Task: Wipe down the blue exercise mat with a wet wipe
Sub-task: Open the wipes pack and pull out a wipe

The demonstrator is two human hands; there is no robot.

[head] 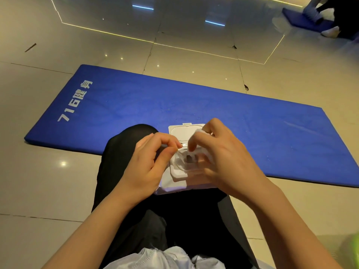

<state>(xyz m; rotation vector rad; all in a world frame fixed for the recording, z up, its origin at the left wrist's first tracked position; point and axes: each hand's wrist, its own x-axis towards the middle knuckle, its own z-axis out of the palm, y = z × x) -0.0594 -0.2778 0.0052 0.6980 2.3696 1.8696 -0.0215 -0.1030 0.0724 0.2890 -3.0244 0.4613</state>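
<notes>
The blue exercise mat (194,105) lies flat on the tiled floor in front of me, with white print at its left end. A white wet wipe pack (177,176) rests on my lap, its flip lid (185,131) standing open. My left hand (149,164) pinches a thin seal or wipe edge at the pack's opening. My right hand (219,154) is over the right side of the pack, with a bit of white wipe (201,132) showing between its fingers. The opening is partly hidden by both hands.
My knee in black trousers (124,144) overlaps the mat's near edge. At the far right, another person's feet (318,18) stand on a second blue mat (303,22). A green object (354,247) shows at the right edge. Glossy floor tiles surround the mat.
</notes>
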